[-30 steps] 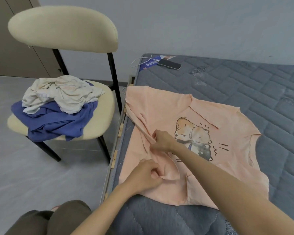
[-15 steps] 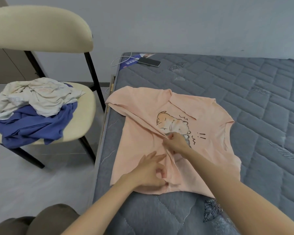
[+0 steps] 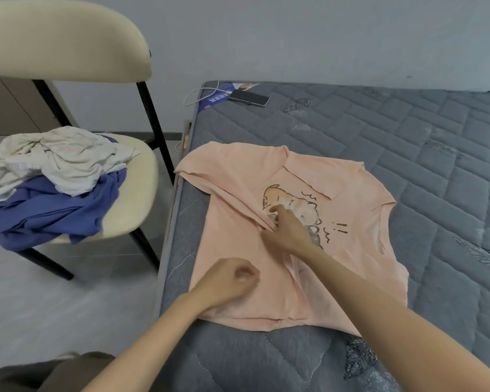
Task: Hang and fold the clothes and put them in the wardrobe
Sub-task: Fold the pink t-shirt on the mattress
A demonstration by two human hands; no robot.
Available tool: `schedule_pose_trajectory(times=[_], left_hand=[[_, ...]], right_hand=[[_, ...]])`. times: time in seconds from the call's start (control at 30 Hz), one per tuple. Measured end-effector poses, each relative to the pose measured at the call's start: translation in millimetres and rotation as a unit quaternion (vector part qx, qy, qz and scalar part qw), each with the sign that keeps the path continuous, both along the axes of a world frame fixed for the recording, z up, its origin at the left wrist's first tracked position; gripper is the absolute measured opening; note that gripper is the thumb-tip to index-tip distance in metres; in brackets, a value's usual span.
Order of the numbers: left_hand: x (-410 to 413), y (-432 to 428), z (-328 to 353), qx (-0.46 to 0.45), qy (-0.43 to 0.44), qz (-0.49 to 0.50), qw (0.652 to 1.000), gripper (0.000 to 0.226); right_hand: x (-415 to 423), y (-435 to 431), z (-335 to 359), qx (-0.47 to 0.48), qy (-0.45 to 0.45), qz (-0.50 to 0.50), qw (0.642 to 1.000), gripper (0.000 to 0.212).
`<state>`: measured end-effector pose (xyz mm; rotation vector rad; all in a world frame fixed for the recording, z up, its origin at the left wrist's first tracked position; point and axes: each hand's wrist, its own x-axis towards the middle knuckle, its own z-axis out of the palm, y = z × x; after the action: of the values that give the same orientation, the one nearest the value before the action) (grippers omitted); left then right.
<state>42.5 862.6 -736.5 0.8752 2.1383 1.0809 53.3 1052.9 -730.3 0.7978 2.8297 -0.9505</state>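
Currently the peach T-shirt is spread on the mattress mid-fold, a raised crease pinched by the right hand while the left hand, loosely curled, apparently empty, is rested on the fabric; flattening that crease is judged next.

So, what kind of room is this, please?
Most likely a bedroom at home. A bare quilted mattress has a pink T-shirt spread on it, a phone lies charging at its corner, and a chair beside it carries a pile of clothes.
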Motion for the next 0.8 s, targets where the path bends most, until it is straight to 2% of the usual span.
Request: schedule_pose_trajectory(times=[0.1,0.2,0.37,0.53,0.67,0.73,0.8], left_hand=[[-24,-13,-3,-0.023,0.101,0.039,0.994,0.023],[-45,-21,-11,-0.070,0.131,0.044,0.988,0.040],[-74,-28,-22,-0.111,0.105,0.026,0.988,0.060],[-103,-34,-28,-0.080,0.118,0.050,0.988,0.060],[-129,-43,-34,-0.094,0.124,0.056,0.986,0.062],[-143,-46,-36,-0.100,0.126,0.049,0.986,0.063],[-154,-47,-38,-0.101,0.120,0.045,0.987,0.063]], right_hand=[[-23,-10,0,0.055,0.031,0.018,0.998,0.045],[-53,-21,5,0.106,0.050,0.060,0.991,0.040],[-109,-45,5,0.175,0.058,0.141,0.973,0.037],[-167,-67,-13,0.256,0.040,0.188,0.947,0.043],[-210,-80,-31,0.287,0.036,0.178,0.941,0.047],[-230,-85,-34,0.311,0.041,0.175,0.933,0.044],[-246,-86,-34,0.358,0.045,0.187,0.914,0.032]])
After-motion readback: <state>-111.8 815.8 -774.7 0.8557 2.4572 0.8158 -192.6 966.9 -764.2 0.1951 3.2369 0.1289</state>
